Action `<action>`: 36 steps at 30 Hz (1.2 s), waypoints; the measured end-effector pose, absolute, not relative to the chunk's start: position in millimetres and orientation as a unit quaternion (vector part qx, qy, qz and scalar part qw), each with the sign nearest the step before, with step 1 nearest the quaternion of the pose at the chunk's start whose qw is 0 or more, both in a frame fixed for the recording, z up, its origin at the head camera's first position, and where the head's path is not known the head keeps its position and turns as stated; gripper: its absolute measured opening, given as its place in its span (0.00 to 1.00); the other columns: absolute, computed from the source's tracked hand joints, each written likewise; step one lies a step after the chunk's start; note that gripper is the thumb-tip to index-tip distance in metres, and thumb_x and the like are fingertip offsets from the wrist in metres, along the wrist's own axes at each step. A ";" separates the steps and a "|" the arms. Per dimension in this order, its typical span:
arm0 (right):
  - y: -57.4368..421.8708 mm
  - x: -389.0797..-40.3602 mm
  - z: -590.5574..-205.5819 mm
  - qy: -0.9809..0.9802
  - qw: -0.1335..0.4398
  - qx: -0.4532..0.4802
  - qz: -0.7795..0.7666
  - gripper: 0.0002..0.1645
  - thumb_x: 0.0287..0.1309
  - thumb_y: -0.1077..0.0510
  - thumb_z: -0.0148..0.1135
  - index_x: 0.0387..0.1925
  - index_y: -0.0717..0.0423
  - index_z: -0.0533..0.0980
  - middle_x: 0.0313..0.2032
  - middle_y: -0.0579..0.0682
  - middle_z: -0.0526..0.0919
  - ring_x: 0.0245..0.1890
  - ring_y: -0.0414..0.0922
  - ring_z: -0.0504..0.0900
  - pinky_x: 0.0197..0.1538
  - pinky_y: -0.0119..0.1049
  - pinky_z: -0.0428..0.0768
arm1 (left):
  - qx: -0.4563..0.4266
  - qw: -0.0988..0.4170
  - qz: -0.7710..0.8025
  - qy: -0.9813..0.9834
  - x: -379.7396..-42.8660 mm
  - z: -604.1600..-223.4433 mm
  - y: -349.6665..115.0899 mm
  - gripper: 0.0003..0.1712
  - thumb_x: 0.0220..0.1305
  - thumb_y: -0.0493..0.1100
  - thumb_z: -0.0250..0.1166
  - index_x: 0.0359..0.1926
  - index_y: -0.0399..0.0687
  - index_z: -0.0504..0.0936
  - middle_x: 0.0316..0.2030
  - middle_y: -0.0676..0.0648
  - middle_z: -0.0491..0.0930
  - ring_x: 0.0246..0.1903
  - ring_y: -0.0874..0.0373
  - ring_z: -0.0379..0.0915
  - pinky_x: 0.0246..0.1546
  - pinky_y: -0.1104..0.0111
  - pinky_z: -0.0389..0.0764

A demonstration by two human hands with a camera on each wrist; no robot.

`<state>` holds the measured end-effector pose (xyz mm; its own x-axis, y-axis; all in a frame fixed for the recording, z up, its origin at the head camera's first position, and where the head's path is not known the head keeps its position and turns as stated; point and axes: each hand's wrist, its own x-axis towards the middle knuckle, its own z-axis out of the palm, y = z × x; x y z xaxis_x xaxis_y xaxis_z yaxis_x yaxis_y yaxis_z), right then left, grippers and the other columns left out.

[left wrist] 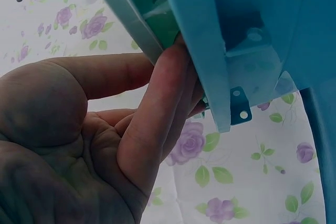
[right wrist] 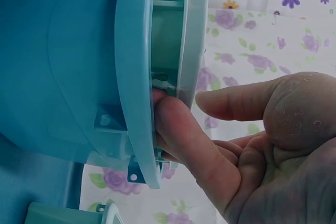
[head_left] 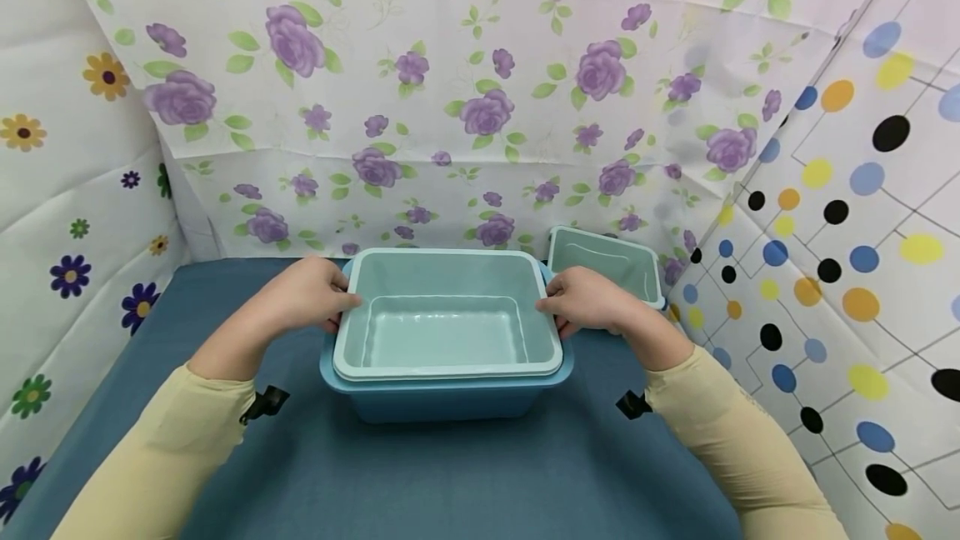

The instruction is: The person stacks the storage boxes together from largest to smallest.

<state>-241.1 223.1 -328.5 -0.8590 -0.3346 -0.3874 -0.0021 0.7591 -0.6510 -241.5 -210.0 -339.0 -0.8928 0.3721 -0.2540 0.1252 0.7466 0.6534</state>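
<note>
A pale green rectangular basin [head_left: 442, 336] sits nested in a larger blue basin [head_left: 442, 402], its rim slightly above the blue one. At the left end, my left hand [head_left: 318, 297] pinches the pale rim, thumb on top and fingers beneath. The left wrist view has these fingers [left wrist: 163, 98] tucked between the pale rim and the blue rim [left wrist: 197, 51]. My right hand [head_left: 588, 300] holds the opposite end, its thumb at the pale rim [right wrist: 194, 35]. Its fingers [right wrist: 184, 129] reach into the gap between both rims; their tips are partly hidden.
Behind my right hand, a smaller pale green container [head_left: 607, 265] stands at the back right, partly covered by that hand. A blue cloth [head_left: 450, 482] covers the table. Patterned sheets [head_left: 480, 107] enclose the back and both sides.
</note>
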 end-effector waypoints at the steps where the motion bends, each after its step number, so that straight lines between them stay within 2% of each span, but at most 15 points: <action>1: 223.2 -241.3 -328.5 0.905 0.248 -0.094 -0.333 0.21 0.83 0.54 0.65 0.59 0.69 0.85 0.46 0.59 0.90 0.40 0.49 0.92 0.45 0.44 0.92 | 0.136 0.187 0.328 0.916 -241.6 -339.2 -209.7 0.14 0.80 0.44 0.69 0.43 0.36 0.93 0.29 0.47 0.91 0.30 0.55 0.89 0.38 0.57 0.91; 11: 222.6 -242.4 -327.7 0.910 0.251 -0.093 -0.317 0.22 0.83 0.53 0.64 0.59 0.69 0.85 0.44 0.57 0.90 0.38 0.49 0.93 0.47 0.48 0.92 | 0.134 0.195 0.306 0.922 -241.4 -335.3 -203.9 0.14 0.80 0.43 0.69 0.43 0.35 0.93 0.29 0.46 0.90 0.29 0.54 0.90 0.39 0.55 0.91; 25: 224.4 -242.2 -324.6 0.914 0.252 -0.089 -0.307 0.24 0.83 0.50 0.63 0.61 0.66 0.86 0.44 0.55 0.91 0.39 0.48 0.93 0.46 0.45 0.92 | 0.139 0.199 0.295 0.924 -243.9 -334.9 -204.3 0.15 0.79 0.44 0.70 0.39 0.37 0.93 0.27 0.47 0.90 0.28 0.55 0.90 0.40 0.55 0.91; 31: 225.3 -242.1 -324.7 0.913 0.249 -0.085 -0.313 0.24 0.84 0.49 0.63 0.62 0.66 0.85 0.44 0.55 0.91 0.38 0.48 0.93 0.49 0.49 0.92 | 0.136 0.202 0.296 0.924 -243.0 -332.9 -205.5 0.15 0.80 0.46 0.70 0.42 0.36 0.94 0.28 0.47 0.90 0.29 0.55 0.89 0.39 0.55 0.91; 36: 225.3 -240.9 -324.9 0.917 0.242 -0.083 -0.308 0.24 0.84 0.49 0.63 0.61 0.65 0.86 0.42 0.55 0.92 0.37 0.48 0.93 0.48 0.46 0.92 | 0.136 0.198 0.297 0.924 -242.0 -332.0 -205.9 0.15 0.80 0.45 0.69 0.44 0.36 0.94 0.28 0.47 0.90 0.28 0.55 0.89 0.39 0.55 0.91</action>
